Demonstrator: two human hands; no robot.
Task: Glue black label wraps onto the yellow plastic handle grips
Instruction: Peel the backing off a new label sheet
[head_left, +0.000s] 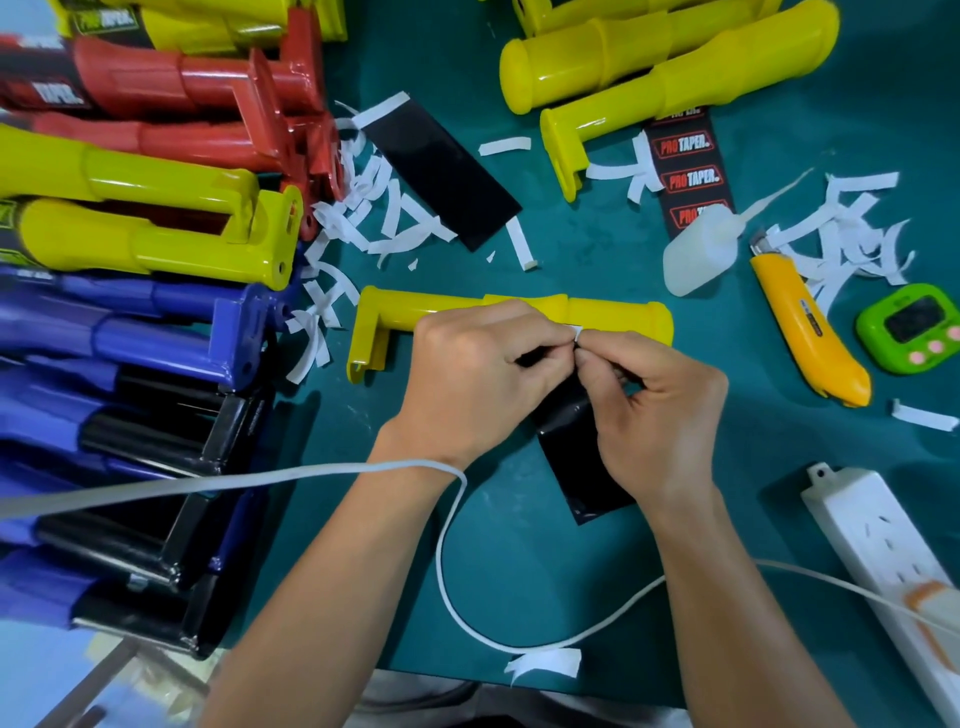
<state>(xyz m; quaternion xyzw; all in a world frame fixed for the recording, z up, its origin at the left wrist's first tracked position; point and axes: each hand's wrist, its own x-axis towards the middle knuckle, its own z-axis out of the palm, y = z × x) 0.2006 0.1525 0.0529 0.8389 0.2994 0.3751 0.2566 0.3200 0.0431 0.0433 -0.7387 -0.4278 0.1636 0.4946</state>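
Liner peel under way on the label wrap.
Your left hand (467, 374) and right hand (660, 415) both pinch the top edge of the glossy black label wrap (587, 467), fingers (540, 347) nipping its white paper liner (576, 331), likely to bare the adhesive. The smooth yellow handle grip (613, 317) lies on the worktop (519, 571) at 12 o'clock, just beyond your hands.

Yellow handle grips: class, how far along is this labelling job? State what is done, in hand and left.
Done: a labelled grip in the left pile already carries a wrap, and white strips litter the mat. In hand: the left hand and right hand pinch a black label at its white tab. Left: the bare grip beside them and the unlabelled grips at top right need labels.
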